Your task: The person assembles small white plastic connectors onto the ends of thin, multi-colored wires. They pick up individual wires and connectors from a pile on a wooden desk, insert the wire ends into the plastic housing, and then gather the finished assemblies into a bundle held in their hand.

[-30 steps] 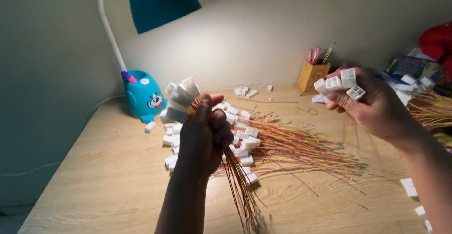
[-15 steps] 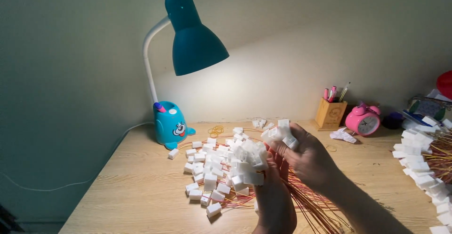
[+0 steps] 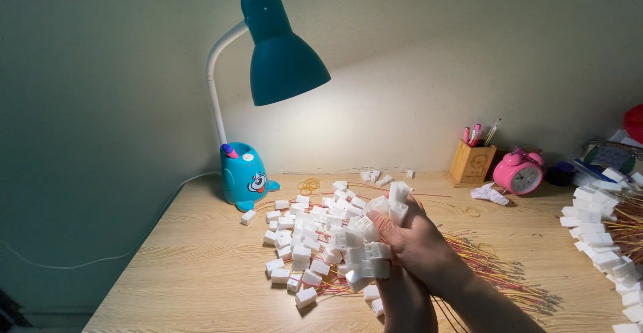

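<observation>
Both hands meet over the wooden surface (image 3: 167, 273): the right hand (image 3: 418, 242) is closed around a bunch of white connectors (image 3: 372, 239), the left hand (image 3: 402, 293) gripping beneath it. A teal desk lamp (image 3: 284, 58) lights the plain wall.

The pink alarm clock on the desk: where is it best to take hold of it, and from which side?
Grip the pink clock by its round body, coming from above and the front. It stands upright with the face forward; the wooden pen holder stands close on its left and a wall lies behind, so the sides and back likely give less room.
</observation>
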